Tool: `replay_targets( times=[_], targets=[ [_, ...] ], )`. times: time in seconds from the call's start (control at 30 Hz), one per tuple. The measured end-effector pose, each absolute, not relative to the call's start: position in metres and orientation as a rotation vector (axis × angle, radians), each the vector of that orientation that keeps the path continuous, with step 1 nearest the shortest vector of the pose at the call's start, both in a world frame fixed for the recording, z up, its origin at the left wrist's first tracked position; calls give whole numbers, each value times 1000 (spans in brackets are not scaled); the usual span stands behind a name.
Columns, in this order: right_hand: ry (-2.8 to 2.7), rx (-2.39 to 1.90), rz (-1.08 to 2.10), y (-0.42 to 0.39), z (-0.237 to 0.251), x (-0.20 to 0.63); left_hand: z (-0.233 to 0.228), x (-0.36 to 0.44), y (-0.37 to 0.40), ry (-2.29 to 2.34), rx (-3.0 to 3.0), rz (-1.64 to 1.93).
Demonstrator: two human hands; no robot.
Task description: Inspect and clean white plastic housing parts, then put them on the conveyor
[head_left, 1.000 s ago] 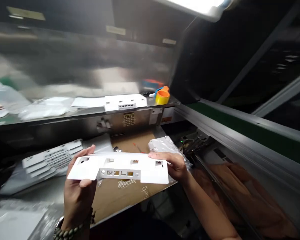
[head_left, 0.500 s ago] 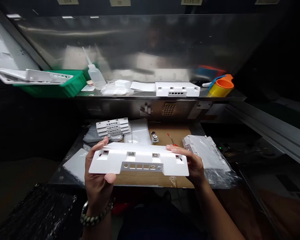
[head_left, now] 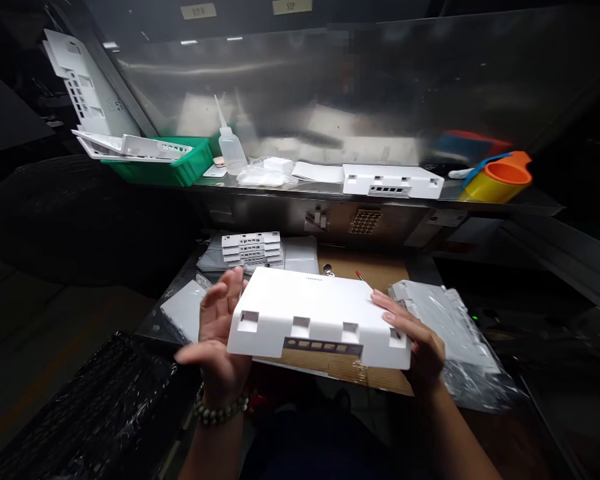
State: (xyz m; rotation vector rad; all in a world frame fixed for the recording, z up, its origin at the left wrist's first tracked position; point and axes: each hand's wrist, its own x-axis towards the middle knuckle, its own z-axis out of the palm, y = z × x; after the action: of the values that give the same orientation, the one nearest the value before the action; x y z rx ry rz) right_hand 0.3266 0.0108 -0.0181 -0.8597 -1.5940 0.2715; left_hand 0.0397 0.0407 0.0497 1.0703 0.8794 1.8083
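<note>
We hold the white plastic cover (head_left: 320,310) between our two hands, above the near edge of the bench. Our right hand (head_left: 413,340) grasps its right end, fingers lying over the top and the palm under the corner. Our left hand (head_left: 220,333) is spread open against the left end, fingers extended, pressing on the side without closing round it. We judge the cover light and stiff, a thin moulded shell, smooth enough to slip, so the ends and the notched front edge look like the best places to grip; the row of small port openings is probably the weakest part. Beneath our hands lies a brown cardboard sheet (head_left: 380,270). Just right of the right hand sits a bagged cover (head_left: 445,327) in clear film. Beyond the left hand rests a stack of white panels (head_left: 253,247). Farther back, a metal shelf (head_left: 290,200) carries a green bin (head_left: 173,170), a squeeze bottle (head_left: 230,150) and another white cover (head_left: 393,181).
</note>
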Motion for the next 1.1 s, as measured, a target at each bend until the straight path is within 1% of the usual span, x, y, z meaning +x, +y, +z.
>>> replay_targets(
  times=[0.03, 0.1, 0.17, 0.23, 0.3, 0.4, 0.47, 0.53, 0.6, 0.73, 0.87, 1.0, 1.1],
  targets=[
    [-1606, -853, 213, 8, -19, 329, 50, 38, 43, 881, 929, 1702],
    [-1662, -832, 146, 4, -20, 333, 52, 33, 47, 866, 708, 1342],
    [-1721, -819, 112, 2, -21, 336, 51, 29, 49, 752, 585, 995],
    [-1700, -852, 91, 2, -23, 337, 47, 27, 49, 629, 526, 882],
    [-1598, -982, 145, 2, -23, 336, 41, 27, 46, 571, 491, 924],
    [-1367, -1260, 424, -3, -23, 332, 35, 29, 42, 564, 473, 979],
    [-1212, -1296, 677, -10, -21, 331, 35, 31, 39, 577, 487, 976],
    [-1136, -1227, 859, -16, -17, 331, 37, 34, 37, 588, 510, 970],
    [-1151, -1210, 899, -20, -12, 332, 39, 36, 36, 604, 513, 986],
    [-1218, -1251, 830, -20, -1, 331, 35, 38, 35, 643, 513, 1012],
    [-1193, -1216, 911, -17, 7, 326, 29, 37, 34, 732, 578, 1105],
    [-1167, -1165, 1006, -15, 9, 324, 30, 24, 38, 858, 644, 1042],
    [-1206, -1184, 1070, -15, 4, 327, 29, 10, 53, 1027, 737, 1105]
  ],
)
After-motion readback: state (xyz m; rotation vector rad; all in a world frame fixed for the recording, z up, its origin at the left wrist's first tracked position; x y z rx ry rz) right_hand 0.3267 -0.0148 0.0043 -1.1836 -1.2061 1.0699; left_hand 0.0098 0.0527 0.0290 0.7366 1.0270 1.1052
